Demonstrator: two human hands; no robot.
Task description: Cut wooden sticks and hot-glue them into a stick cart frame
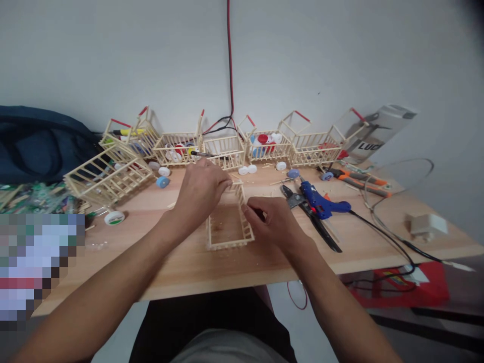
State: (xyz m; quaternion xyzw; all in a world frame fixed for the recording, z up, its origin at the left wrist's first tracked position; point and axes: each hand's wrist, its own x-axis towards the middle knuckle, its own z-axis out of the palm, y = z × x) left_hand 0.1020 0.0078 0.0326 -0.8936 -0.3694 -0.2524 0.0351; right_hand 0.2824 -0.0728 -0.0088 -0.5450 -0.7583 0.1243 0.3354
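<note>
Well beyond right hand [276,220], "LUC" packet [378,132]

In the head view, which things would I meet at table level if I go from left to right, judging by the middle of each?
White cap with green mark, light-blue cap, left hand, small wooden frame, right hand, blue glue gun, white block.

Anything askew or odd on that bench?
Mildly. The stick cart at far left sits angled to the row of carts along the wall. The blue glue gun lies against black-handled pliers. Loose stick scraps litter the tabletop.
</note>
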